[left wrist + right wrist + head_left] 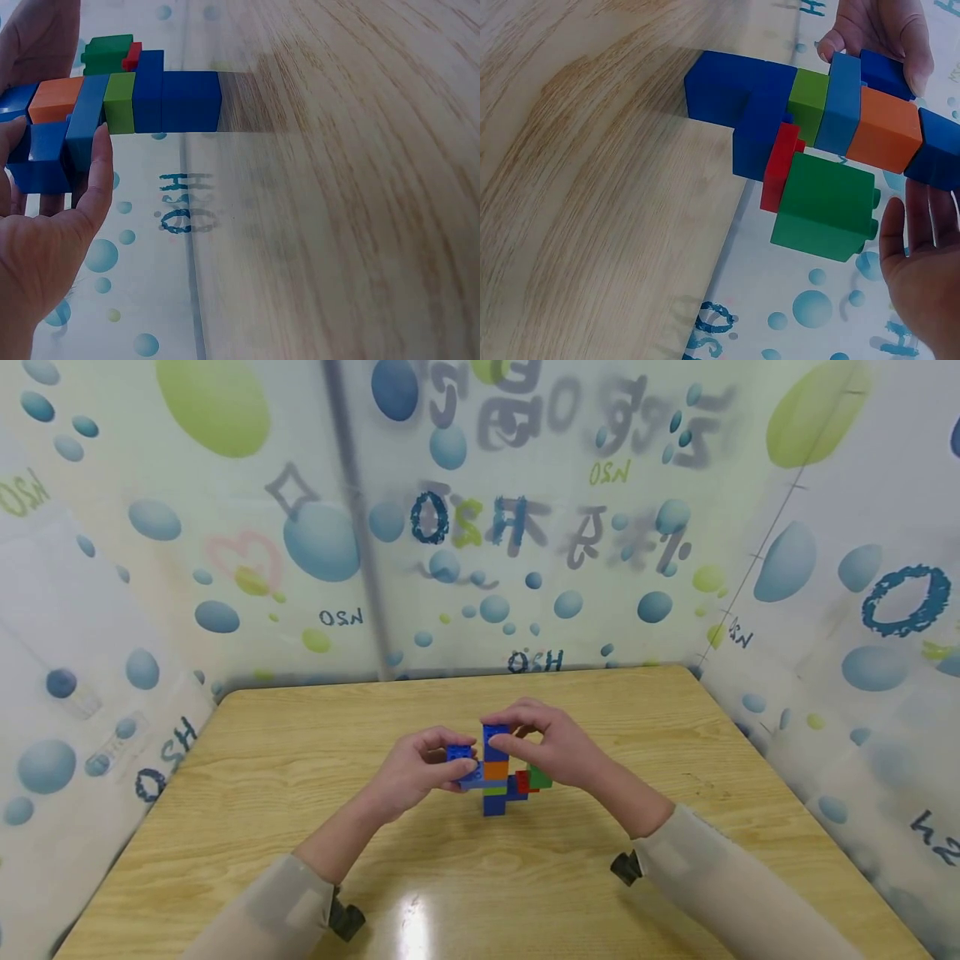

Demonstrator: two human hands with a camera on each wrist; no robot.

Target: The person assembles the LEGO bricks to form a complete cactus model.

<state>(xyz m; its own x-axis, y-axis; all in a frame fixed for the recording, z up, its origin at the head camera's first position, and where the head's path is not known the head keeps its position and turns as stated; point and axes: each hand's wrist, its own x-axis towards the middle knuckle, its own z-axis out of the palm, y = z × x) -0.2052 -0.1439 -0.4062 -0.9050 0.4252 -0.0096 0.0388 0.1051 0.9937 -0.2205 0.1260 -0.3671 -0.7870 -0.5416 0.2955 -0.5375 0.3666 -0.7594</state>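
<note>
A building-block tower stands upright on the table, its base a dark blue block (494,806). Above that come a lime block (808,96), a lighter blue block (838,109) jutting left, an orange block (496,770) and a blue block (489,756) on top. My right hand (558,747) pinches this top block between thumb and fingers. On the left branch sits another blue block (41,157), which my left hand (408,777) grips, one finger against the lighter blue block. To the right branch a red block (781,169) and a green block (825,202) are attached.
The wooden table (300,860) reaches back to a wall covering (465,593) printed with bubbles and lettering. Similar panels flank it on both sides. Small dark devices (347,918) are strapped at both wrists, by the sleeves.
</note>
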